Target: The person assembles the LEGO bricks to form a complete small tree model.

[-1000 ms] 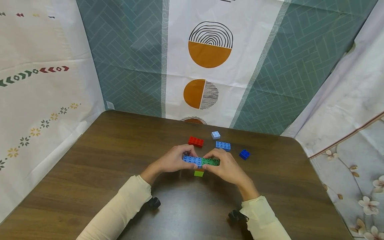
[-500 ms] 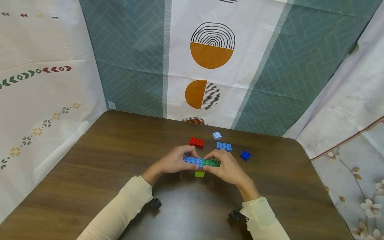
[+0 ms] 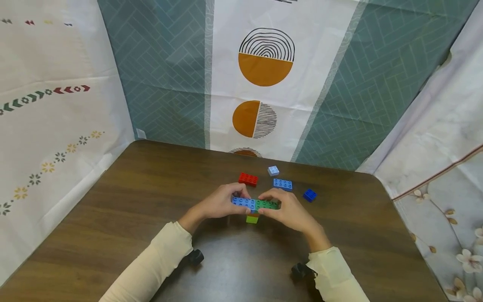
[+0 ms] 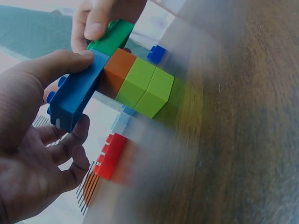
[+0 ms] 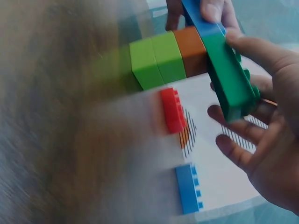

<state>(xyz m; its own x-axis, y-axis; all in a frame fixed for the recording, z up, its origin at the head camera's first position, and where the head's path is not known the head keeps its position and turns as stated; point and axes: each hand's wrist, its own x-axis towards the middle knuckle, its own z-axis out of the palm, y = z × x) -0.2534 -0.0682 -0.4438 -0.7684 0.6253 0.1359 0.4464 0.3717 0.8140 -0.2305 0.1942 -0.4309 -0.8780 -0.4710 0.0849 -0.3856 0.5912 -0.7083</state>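
A small tower stands on the table: two lime green bricks (image 5: pixel 159 58) below, an orange-brown brick (image 4: pixel 120 70) above them. Across its top, a blue toy brick (image 4: pixel 77 95) and a green toy brick (image 5: pixel 229 70) lie end to end, studs up, overhanging to either side. My left hand (image 3: pixel 219 202) pinches the blue brick between thumb and fingers. On the other side my right hand (image 3: pixel 289 212) pinches the green brick the same way, its lower fingers spread loosely beneath. Both hands partly cover the bricks in the head view.
Behind the hands lie a red brick (image 3: pixel 247 179), a pale blue brick (image 3: pixel 273 170), a lighter blue brick (image 3: pixel 282 184) and a small dark blue brick (image 3: pixel 310 195). Patterned cloths hang around the brown table (image 3: pixel 170 167) at the back and sides.
My right hand and forearm have shifted slightly to the right, still at the green brick. The left hand keeps its hold on the blue brick almost without movement.
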